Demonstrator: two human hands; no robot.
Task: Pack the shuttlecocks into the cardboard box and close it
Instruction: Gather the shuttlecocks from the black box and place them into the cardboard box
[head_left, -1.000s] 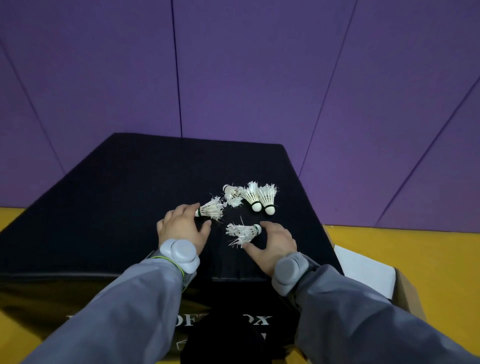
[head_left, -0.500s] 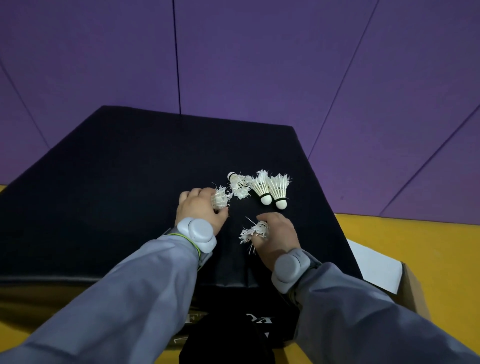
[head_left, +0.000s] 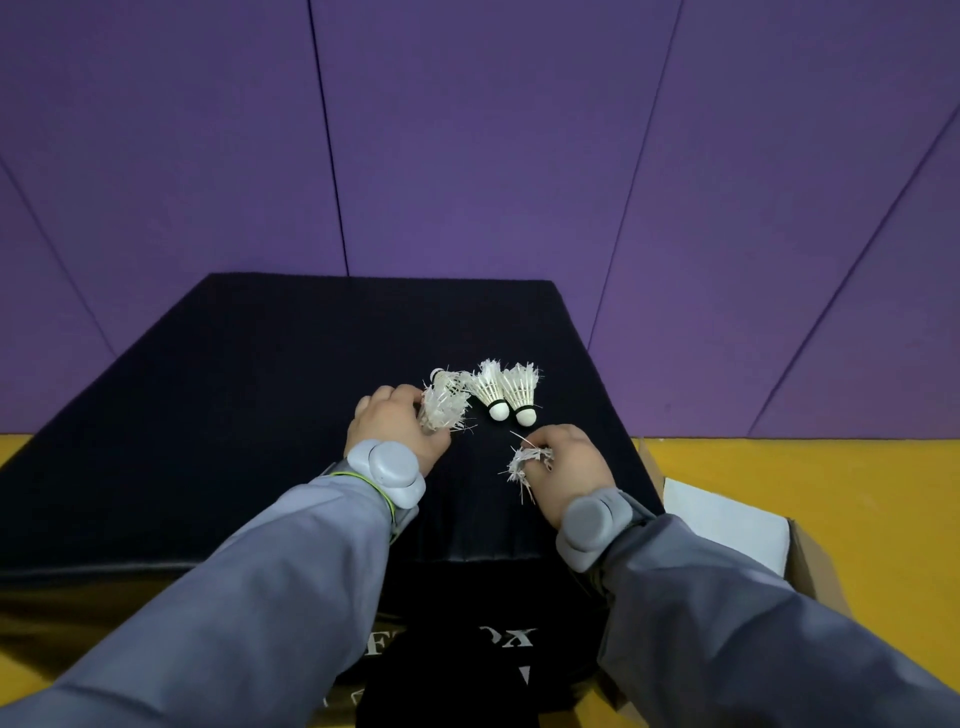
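On the black padded block (head_left: 218, 415), my left hand (head_left: 395, 431) is closed around a worn white shuttlecock (head_left: 441, 413), feathers sticking out to the right. My right hand (head_left: 569, 462) grips another frayed shuttlecock (head_left: 524, 462), its feathers poking out to the left. Two shuttlecocks (head_left: 506, 392) lie side by side just beyond my hands, cork ends toward me. A further shuttlecock (head_left: 447, 379) lies behind the one in my left hand. The open cardboard box (head_left: 810, 561) stands at the lower right, off the block, with a white inner flap showing.
Purple padded wall panels (head_left: 467, 156) rise behind the block. Yellow floor (head_left: 805, 478) runs to the right around the box. The block's front face carries white lettering (head_left: 514, 639). Grey bands sit on both wrists.
Both hands have closed on their shuttlecocks and lifted them slightly. The shuttlecock in my right hand has turned from lying flat into my fist. The head view has shifted a little.
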